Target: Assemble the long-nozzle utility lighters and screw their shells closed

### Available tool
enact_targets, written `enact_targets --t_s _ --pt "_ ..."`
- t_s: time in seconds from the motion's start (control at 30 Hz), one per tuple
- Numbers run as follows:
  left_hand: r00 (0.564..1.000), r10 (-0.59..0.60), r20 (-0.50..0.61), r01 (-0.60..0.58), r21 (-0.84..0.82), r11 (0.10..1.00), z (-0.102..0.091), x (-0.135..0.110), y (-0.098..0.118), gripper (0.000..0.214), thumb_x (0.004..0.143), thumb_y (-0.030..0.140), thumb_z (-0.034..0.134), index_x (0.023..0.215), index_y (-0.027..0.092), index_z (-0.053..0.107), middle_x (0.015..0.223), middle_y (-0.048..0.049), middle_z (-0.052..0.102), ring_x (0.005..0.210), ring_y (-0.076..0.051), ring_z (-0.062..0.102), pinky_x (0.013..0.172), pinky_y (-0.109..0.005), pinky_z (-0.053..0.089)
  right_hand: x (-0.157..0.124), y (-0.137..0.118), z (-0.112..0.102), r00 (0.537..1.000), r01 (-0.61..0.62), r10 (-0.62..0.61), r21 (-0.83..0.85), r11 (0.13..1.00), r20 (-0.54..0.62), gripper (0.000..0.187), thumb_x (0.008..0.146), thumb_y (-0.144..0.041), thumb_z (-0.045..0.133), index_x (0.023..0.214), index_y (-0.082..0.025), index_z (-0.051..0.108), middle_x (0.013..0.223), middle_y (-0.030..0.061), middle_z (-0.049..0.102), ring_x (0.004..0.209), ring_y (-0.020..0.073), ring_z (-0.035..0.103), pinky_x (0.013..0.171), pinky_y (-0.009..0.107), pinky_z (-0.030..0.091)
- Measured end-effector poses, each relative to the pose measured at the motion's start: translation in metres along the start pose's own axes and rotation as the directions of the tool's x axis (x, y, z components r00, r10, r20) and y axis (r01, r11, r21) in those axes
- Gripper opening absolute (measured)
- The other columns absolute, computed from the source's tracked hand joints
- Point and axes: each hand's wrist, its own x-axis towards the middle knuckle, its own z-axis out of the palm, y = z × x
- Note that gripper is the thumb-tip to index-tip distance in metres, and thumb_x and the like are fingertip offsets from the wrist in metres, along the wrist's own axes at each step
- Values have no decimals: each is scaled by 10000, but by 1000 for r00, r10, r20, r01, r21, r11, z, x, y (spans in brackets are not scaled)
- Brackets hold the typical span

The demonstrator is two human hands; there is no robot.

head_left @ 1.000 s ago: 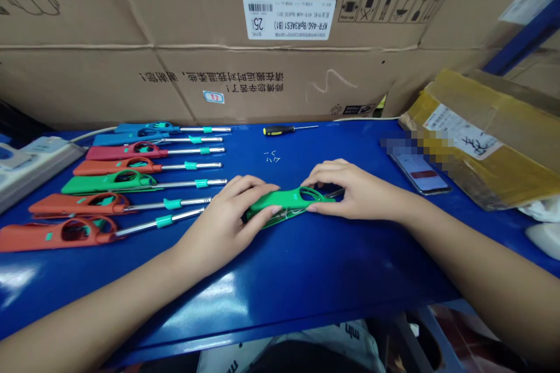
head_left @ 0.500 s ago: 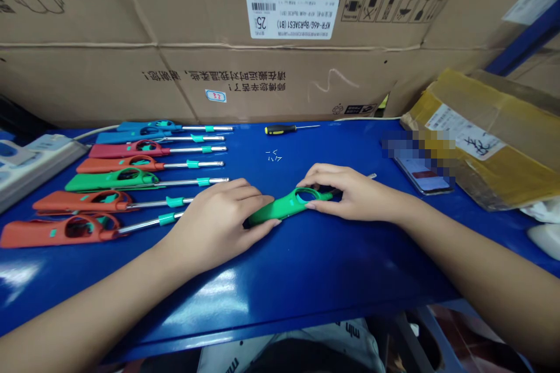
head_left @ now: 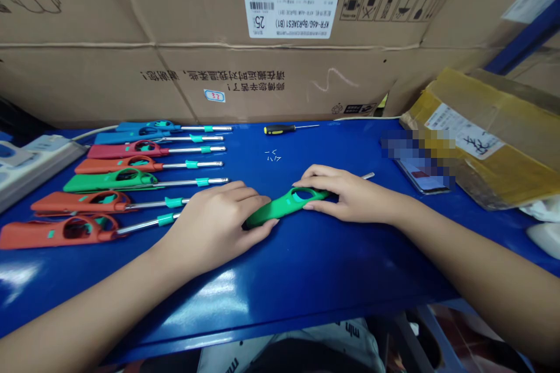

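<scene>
1. Handling, two-handed: one green stick lighter (head_left: 284, 208), positioned at front centre, slightly tilted across the blue tabletop (head_left: 280, 288), its nozzle (head_left: 370, 175) emerging beyond the right hand's knuckles. Step in hand, by judgement: steadying or pressing together the casing.
2. Left hand (head_left: 223, 218): fingers and thumb closed around the handle's butt end; fingertips partly hidden.
3. Right hand (head_left: 339, 193): thumb and fingers curled around the trigger-loop end; grip close, palm side hidden.
4. Next move, by judgement: calls for even pressure from both ends, keeping the casing edges aligned. Whether the far edge is fully seated cannot be told.
5. Stick lighters, seven, in a row at left: two blue (head_left: 131, 137), one crimson (head_left: 122, 150), one orange-red (head_left: 116, 165), one green (head_left: 94, 181), two orange (head_left: 44, 234) nearest the front. Tube ends of the front pair are hidden behind the left hand; contact cannot be told.
6. Black-and-yellow screwdriver (head_left: 280, 129), lying at the back, well apart from both hands.
7. Smartphone (head_left: 422, 172), partly pixelated, beside a taped cardboard box (head_left: 503, 128), beyond the right hand.
8. White power strip (head_left: 41, 154), left edge; large carton (head_left: 262, 64) walling off the rear.
</scene>
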Motion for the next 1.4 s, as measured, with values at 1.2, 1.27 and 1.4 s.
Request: enact_targets --t_s 1.2,1.27,1.4 --pt "998 -50 -23 51 40 998 6 0 3 261 966 402 604 1099 212 723 975 -30 743 858 -232 707 669 -337 553 -1 1 -4 998 -58 53 -138 989 -41 304 964 -372 618 1221 -215 660 1198 95 641 1118 246 599 989 433 464" --pt "999 -46 -25 47 32 998 7 0 3 261 966 401 608 1103 210 722 982 -33 740 860 -229 703 673 -332 553 -2 1 -5 998 -65 61 -138 988 -36 308 954 -370 632 1216 -212 659 1191 91 645 1110 244 605 980 423 466" --pt "998 -50 -27 50 31 998 8 0 3 259 962 401 617 1104 211 722 986 -34 736 858 -229 697 647 -325 539 -2 -2 -7 998 -67 62 -161 985 -32 306 948 -382 641 1208 -219 657 1194 91 653 1114 247 612 968 417 460"
